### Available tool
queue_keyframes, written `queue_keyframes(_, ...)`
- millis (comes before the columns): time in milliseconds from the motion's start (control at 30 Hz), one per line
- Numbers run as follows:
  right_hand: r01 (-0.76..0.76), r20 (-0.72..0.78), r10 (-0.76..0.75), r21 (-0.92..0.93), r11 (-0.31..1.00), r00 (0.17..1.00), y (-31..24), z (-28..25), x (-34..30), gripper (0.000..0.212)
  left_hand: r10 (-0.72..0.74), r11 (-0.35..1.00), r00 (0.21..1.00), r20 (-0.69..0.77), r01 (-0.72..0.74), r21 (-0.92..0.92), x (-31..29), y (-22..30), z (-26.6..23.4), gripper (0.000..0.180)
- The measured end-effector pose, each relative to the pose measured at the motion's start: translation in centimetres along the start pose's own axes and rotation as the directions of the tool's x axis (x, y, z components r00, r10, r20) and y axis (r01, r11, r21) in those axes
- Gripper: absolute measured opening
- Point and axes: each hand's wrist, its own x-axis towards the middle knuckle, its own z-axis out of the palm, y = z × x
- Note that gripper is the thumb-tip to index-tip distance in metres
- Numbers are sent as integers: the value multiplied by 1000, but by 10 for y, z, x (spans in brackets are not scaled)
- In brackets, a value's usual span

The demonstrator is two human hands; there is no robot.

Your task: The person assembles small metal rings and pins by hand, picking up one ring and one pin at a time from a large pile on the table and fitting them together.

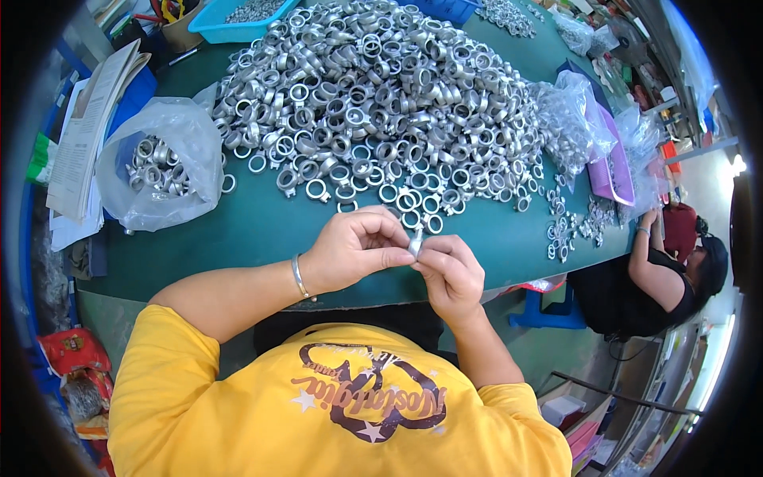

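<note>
Between the fingertips of my left hand (355, 248) and my right hand (453, 274) is a small silver metal ring fitting (416, 241), seen nearly edge-on. Both hands are closed in a pinch on it, just above the front edge of the green table. Right beyond my fingers spreads a large heap of similar metal ring fittings (381, 103), each a ring with a small stub. A few loose rings (318, 190) lie at the heap's near edge, close to my left hand.
An opened clear plastic bag (163, 203) of fittings stands at the left, by stacked papers (87, 135). Behind is a blue tray (238, 30). To the right are smaller parts (562, 230), a purple bin (613, 159) and a seated person (652, 278) beside a blue stool (548, 312).
</note>
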Motion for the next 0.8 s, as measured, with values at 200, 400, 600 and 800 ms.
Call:
queue_keyframes(200, -181, -68, 203, 247, 952, 977, -8, 8, -10, 16, 226, 864, 967, 114, -253, 434, -5, 6, 1, 12)
queue_keyframes(400, -471, 92, 532, 609, 639, 841, -13, 10, -23, 20, 288, 824, 944, 162, -330, 460, -7, 4, 4, 13)
queue_keyframes(600, -514, 250, 568, 774, 369, 784, -8, 4, -28, 19, 315, 767, 926, 209, -378, 518, -7, 0, 2, 14)
queue_keyframes(800, -380, 211, 516, 891, 248, 831, -1, 7, -29, 24, 91, 928, 996, -21, -77, 364, -12, 2, 8, 16)
